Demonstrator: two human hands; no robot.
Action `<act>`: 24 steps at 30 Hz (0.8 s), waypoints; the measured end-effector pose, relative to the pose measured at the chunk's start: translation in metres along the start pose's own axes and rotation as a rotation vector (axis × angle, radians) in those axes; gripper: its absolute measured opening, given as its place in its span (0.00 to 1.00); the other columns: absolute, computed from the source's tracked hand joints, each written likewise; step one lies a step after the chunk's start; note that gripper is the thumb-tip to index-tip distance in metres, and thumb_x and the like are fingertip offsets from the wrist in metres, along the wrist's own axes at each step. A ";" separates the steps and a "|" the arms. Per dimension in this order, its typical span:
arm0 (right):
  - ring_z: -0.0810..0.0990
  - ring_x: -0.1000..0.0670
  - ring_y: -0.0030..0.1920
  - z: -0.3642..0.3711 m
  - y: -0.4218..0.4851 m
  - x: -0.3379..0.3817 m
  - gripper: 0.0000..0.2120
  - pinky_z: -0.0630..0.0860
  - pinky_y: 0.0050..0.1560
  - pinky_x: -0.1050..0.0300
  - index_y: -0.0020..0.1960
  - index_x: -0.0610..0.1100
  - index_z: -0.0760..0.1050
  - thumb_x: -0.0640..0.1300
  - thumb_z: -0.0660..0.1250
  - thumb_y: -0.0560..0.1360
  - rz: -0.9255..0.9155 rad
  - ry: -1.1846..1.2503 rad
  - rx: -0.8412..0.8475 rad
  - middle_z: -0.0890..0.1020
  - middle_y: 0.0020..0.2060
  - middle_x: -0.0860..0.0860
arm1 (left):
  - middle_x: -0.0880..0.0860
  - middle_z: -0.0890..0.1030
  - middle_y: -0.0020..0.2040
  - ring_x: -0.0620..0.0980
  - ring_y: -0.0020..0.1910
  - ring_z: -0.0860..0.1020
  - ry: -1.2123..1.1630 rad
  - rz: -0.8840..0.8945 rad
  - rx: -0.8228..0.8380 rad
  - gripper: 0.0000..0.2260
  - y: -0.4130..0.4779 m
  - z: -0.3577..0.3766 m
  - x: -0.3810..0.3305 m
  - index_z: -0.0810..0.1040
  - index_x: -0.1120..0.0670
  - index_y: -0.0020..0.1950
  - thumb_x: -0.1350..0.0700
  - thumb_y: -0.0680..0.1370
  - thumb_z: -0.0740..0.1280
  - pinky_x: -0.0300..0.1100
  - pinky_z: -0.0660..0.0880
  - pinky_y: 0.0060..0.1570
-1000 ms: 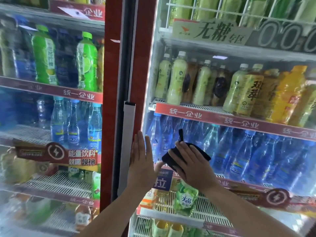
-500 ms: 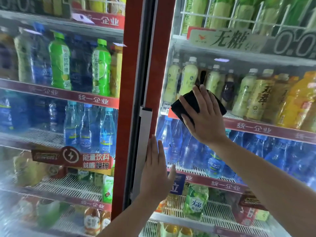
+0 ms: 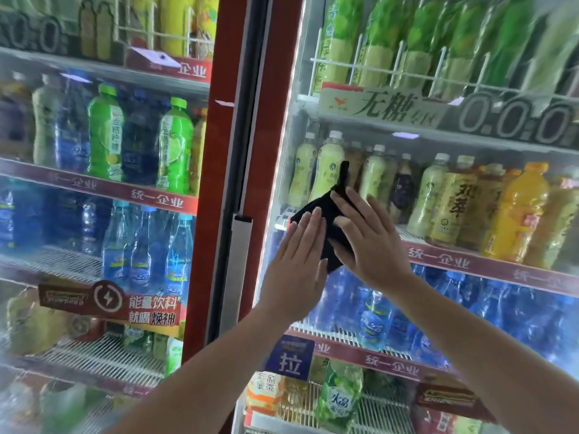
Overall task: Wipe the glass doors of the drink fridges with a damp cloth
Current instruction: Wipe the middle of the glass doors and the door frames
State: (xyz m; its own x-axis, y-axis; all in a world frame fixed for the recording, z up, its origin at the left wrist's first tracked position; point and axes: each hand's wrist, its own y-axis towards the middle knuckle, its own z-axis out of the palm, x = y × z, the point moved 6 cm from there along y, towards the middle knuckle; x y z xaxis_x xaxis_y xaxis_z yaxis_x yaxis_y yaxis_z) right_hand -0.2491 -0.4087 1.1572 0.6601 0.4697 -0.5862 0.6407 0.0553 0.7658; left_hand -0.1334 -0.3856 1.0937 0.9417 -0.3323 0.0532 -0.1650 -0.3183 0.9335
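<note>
both hands (image 3: 332, 245) press the black cloth (image 3: 326, 214) near the glass door's (image 3: 438, 308) left edge.

left hand (image 3: 297, 264) flat; right hand (image 3: 372, 242) splayed

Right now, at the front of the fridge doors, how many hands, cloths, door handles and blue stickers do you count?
Hands: 2, the left hand and the right hand
Black cloth: 1
Silver door handle: 1
Blue sticker: 1
Total: 5
</note>
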 end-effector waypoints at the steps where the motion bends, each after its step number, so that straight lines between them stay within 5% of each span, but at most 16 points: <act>1: 0.65 0.42 0.76 -0.003 -0.003 -0.004 0.12 0.59 0.77 0.44 0.57 0.40 0.77 0.48 0.65 0.81 -0.008 -0.010 -0.021 0.71 0.73 0.43 | 0.59 0.58 0.80 0.54 0.80 0.56 0.008 0.001 -0.024 0.28 0.004 0.001 0.001 0.58 0.64 0.78 0.56 0.81 0.62 0.54 0.61 0.75; 8: 0.65 0.42 0.74 -0.019 -0.040 -0.025 0.19 0.57 0.77 0.45 0.67 0.44 0.74 0.49 0.65 0.78 0.019 -0.060 -0.011 0.70 0.72 0.44 | 0.63 0.75 0.66 0.63 0.63 0.74 0.136 -0.068 -0.264 0.18 0.032 0.013 -0.014 0.75 0.56 0.71 0.55 0.81 0.63 0.58 0.68 0.68; 13: 0.70 0.40 0.72 -0.027 -0.062 -0.032 0.13 0.65 0.73 0.41 0.59 0.42 0.81 0.44 0.66 0.77 0.073 -0.032 -0.024 0.75 0.69 0.41 | 0.65 0.70 0.70 0.64 0.71 0.67 0.000 -0.180 -0.401 0.19 0.046 0.030 -0.037 0.75 0.67 0.66 0.54 0.82 0.61 0.58 0.64 0.72; 24: 0.65 0.40 0.74 -0.007 -0.093 0.010 0.14 0.60 0.76 0.43 0.58 0.42 0.81 0.43 0.66 0.74 0.193 0.057 0.042 0.69 0.72 0.41 | 0.63 0.56 0.78 0.62 0.78 0.56 0.095 -0.198 -0.268 0.24 0.034 0.035 -0.007 0.59 0.54 0.79 0.50 0.84 0.53 0.58 0.52 0.77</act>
State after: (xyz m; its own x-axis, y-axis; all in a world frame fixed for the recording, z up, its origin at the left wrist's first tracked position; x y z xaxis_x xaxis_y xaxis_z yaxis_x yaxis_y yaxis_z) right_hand -0.3044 -0.4030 1.0820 0.7497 0.5174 -0.4125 0.5207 -0.0765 0.8503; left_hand -0.1553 -0.4249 1.1127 0.9728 -0.1997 -0.1173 0.0945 -0.1200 0.9883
